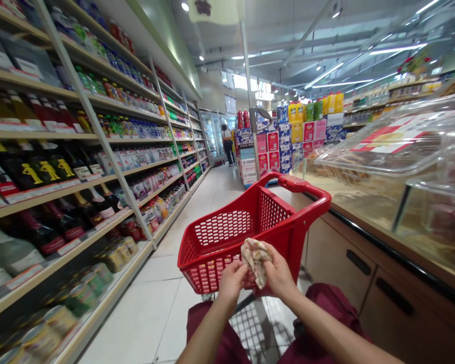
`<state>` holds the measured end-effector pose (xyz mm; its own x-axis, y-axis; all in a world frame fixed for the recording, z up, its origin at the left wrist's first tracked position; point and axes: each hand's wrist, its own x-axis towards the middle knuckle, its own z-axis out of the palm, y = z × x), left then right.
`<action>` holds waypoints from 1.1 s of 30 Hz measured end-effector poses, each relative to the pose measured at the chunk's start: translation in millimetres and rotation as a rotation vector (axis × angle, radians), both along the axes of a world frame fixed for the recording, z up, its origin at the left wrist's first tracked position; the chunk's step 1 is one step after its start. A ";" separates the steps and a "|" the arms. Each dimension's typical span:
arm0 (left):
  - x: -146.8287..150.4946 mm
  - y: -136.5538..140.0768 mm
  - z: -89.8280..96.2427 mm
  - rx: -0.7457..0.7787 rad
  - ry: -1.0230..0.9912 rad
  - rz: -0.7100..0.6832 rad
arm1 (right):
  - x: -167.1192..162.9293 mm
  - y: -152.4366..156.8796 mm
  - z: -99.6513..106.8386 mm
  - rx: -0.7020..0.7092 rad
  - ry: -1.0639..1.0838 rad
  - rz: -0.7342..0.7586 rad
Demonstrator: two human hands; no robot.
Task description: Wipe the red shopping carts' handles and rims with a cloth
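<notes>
A crumpled cream cloth (256, 258) with brownish patches is bunched between my two hands, in front of the near side of a red shopping cart (223, 227). My right hand (277, 270) grips its right side, fingers closed on it. On the other side my left hand (233, 280) pinches the cloth's left edge, thumb and fingers together. The cart's basket has wall holes, and its handle (307, 188) rises at the right. Part of the cart's side is hidden behind my hands and the cloth.
Shelves of bottles and cans (98, 136) line the left. At the right stands a wooden counter (337, 247) with clear plastic food packs (394, 141). Stacked drink boxes (267, 151) stand ahead, and a person (228, 144) is farther down the tiled aisle (208, 187).
</notes>
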<state>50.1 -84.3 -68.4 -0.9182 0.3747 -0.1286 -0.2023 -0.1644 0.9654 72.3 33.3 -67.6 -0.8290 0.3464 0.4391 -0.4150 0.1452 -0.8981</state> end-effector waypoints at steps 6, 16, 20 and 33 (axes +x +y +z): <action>5.8 5.9 4.8 0.171 -0.105 -0.040 | 2.7 1.4 -17.3 0.382 0.025 0.006; 10.5 -0.2 15.4 -0.109 -0.056 -0.313 | 20.9 30.9 -10.3 0.922 0.254 0.038; -14.9 1.2 22.7 -0.321 0.387 -0.016 | -8.4 54.7 -2.7 1.011 0.440 -0.317; -43.5 -26.9 -13.4 -1.357 1.029 0.105 | -13.8 39.3 -21.9 1.105 0.359 -0.244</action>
